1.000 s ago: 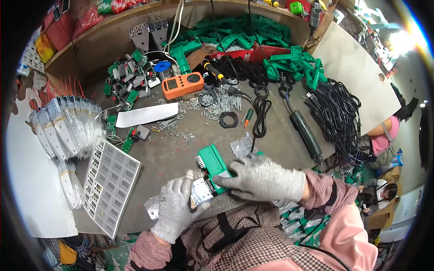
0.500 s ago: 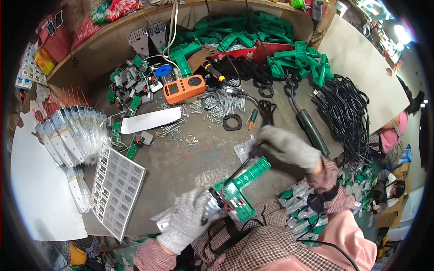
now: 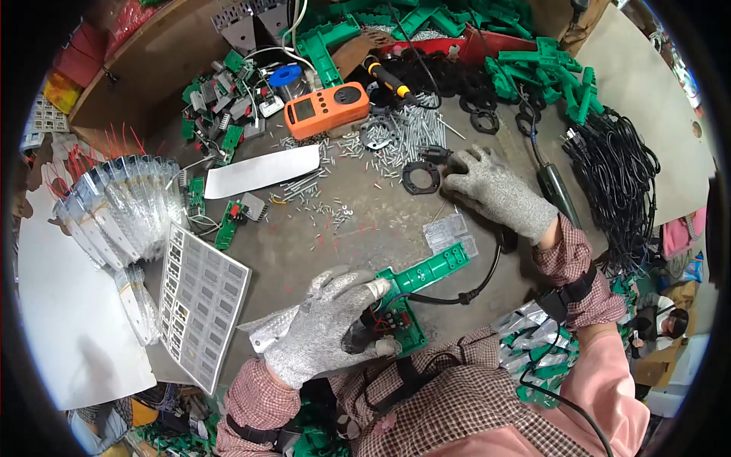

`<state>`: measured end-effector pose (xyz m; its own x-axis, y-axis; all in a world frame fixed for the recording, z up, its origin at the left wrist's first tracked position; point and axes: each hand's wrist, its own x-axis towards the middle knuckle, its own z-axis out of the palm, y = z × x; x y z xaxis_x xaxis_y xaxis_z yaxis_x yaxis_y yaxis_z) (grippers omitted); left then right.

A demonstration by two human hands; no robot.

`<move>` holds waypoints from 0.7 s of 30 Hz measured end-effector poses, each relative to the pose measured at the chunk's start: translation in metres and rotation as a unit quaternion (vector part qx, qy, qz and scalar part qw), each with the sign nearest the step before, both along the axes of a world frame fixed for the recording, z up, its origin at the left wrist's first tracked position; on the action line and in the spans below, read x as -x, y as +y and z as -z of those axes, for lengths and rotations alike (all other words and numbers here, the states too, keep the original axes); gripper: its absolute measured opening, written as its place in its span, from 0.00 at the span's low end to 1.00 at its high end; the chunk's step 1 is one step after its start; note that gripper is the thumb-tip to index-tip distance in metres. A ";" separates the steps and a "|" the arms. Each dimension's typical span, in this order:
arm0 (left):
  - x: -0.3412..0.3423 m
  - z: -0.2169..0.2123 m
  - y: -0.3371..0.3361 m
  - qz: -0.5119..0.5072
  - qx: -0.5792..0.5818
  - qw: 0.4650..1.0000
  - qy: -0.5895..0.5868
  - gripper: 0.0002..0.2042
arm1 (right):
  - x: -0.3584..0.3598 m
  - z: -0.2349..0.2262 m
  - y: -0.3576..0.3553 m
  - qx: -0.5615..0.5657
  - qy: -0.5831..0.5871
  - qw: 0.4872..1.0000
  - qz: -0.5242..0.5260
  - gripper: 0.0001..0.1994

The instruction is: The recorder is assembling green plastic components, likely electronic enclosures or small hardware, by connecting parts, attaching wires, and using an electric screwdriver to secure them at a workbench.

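Note:
My left hand (image 3: 329,324), in a grey knit glove, grips a green plastic power-strip housing (image 3: 423,279) at its near end, where red and blue wires show. A black cable (image 3: 474,283) runs from that housing toward my right wrist. My right hand (image 3: 499,190), also gloved, reaches to the far side of the bench with fingers spread, its fingertips over a small black plug (image 3: 432,153) and loose silver screws (image 3: 396,141). A black ring (image 3: 421,177) lies just left of those fingers.
An orange meter (image 3: 327,108), a white strip (image 3: 263,171), green circuit boards (image 3: 228,228), a grey compartment tray (image 3: 199,301), bagged parts (image 3: 114,206), coiled black cords (image 3: 613,179) and green housings (image 3: 548,76) crowd the bench. Small clear bags (image 3: 449,232) lie centre.
My right hand has left the green housing and moved up to the screws and plug at the back. My left hand still holds the housing, now laid lower on the bench.

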<state>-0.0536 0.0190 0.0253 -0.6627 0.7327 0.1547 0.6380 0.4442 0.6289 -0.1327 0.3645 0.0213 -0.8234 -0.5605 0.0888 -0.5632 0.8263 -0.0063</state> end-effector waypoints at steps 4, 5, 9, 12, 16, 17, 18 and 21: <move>0.001 0.006 -0.005 -0.012 -0.021 1.000 -0.018 0.42 | 0.000 0.001 0.002 0.020 0.035 0.995 -0.094 0.12; 0.002 0.005 -0.005 -0.012 -0.020 0.999 -0.022 0.42 | -0.014 -0.004 0.001 0.074 -0.030 0.995 -0.056 0.12; 0.002 0.013 -0.006 0.002 -0.013 1.000 0.005 0.46 | -0.046 -0.019 -0.012 0.181 -0.122 0.966 -0.139 0.10; 0.003 0.014 -0.006 -0.021 -0.015 1.000 0.004 0.48 | -0.052 -0.018 -0.029 0.120 -0.194 0.958 -0.175 0.10; 0.004 0.014 -0.004 -0.035 -0.009 0.999 0.014 0.50 | -0.049 -0.013 -0.041 0.128 -0.125 0.965 -0.189 0.10; 0.004 0.015 -0.004 -0.036 -0.010 0.999 0.013 0.50 | -0.048 -0.013 -0.041 0.126 -0.128 0.965 -0.192 0.10; 0.003 0.017 -0.005 -0.036 -0.015 0.999 0.001 0.50 | -0.047 -0.013 -0.041 0.125 -0.132 0.964 -0.195 0.10; 0.002 0.017 -0.006 -0.042 -0.014 0.999 -0.026 0.52 | -0.046 -0.012 -0.044 0.099 -0.131 0.966 -0.199 0.14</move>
